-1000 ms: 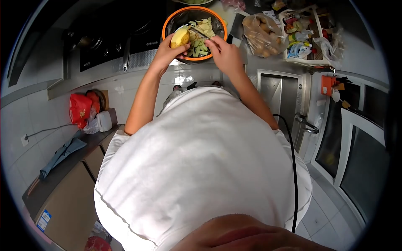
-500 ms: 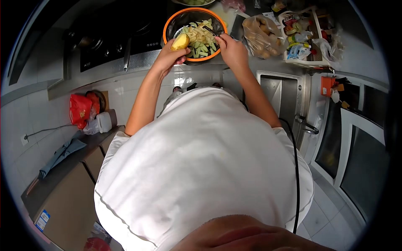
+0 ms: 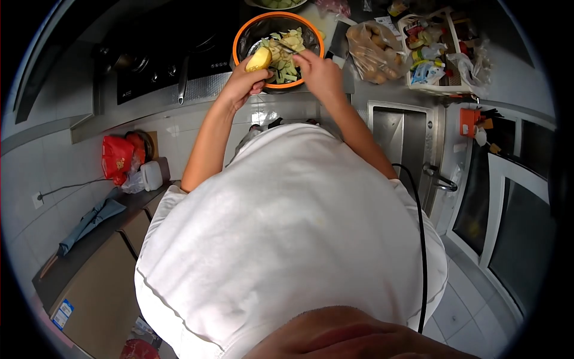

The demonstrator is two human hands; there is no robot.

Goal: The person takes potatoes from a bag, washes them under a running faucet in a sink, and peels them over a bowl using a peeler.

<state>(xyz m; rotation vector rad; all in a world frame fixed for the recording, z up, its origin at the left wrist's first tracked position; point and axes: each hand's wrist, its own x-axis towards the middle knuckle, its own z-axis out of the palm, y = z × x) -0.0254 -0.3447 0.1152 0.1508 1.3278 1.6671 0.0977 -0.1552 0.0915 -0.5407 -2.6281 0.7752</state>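
Over the left side of an orange-rimmed bin (image 3: 318,31), my left hand (image 3: 242,82) holds a partly peeled yellow potato (image 3: 259,59). My right hand (image 3: 321,73) is closed on the handle of a dark peeler (image 3: 287,48), whose tip points left toward the potato, a short way from it. Green and pale peelings (image 3: 289,64) lie in the dark liner of the bin, below both hands. The fingers of my right hand hide most of the peeler's handle.
Right of the bin lies a plastic bag of potatoes (image 3: 375,54), then a white basket of packets (image 3: 428,54). A sink (image 3: 399,137) is at the right, a black stove (image 3: 167,54) at the left. A bowl (image 3: 278,5) stands behind the bin.
Half a second ago the peeler was farther right; it has moved back left toward the potato with my right hand. The potato is turned slightly compared with one second ago.
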